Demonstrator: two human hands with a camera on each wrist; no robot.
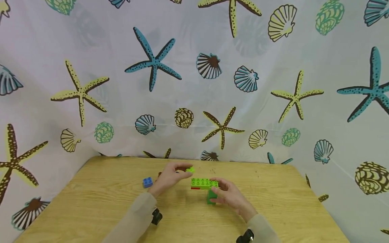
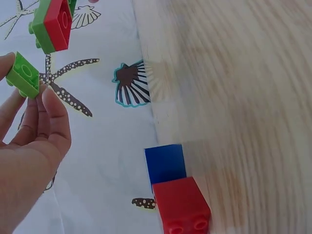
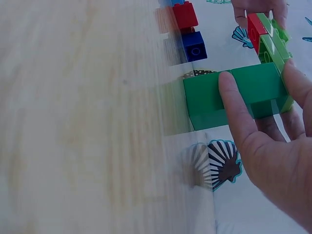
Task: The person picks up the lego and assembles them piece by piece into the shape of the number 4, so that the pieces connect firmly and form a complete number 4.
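My left hand (image 1: 170, 177) pinches a small light-green brick (image 2: 23, 75) between thumb and fingertips, its hollow underside showing in the left wrist view. The brick is held in the air, up and left of a brick build. In this build a dark-green column (image 3: 234, 92) stands upright on the table, a long light-green top (image 1: 200, 182) reaches out to the left, and a red brick (image 2: 57, 24) sits under the far end. My right hand (image 1: 231, 196) grips the column and its top corner, thumb on the near side; some of its fingers are hidden behind.
A light-blue brick (image 1: 147, 182) lies on the wooden table (image 1: 267, 202), left of my left hand. A red brick (image 2: 183, 204) and a dark-blue brick (image 2: 165, 162) stand nearby, mostly hidden behind that hand in the head view. A shell-patterned cloth (image 1: 188, 94) hangs around the table.
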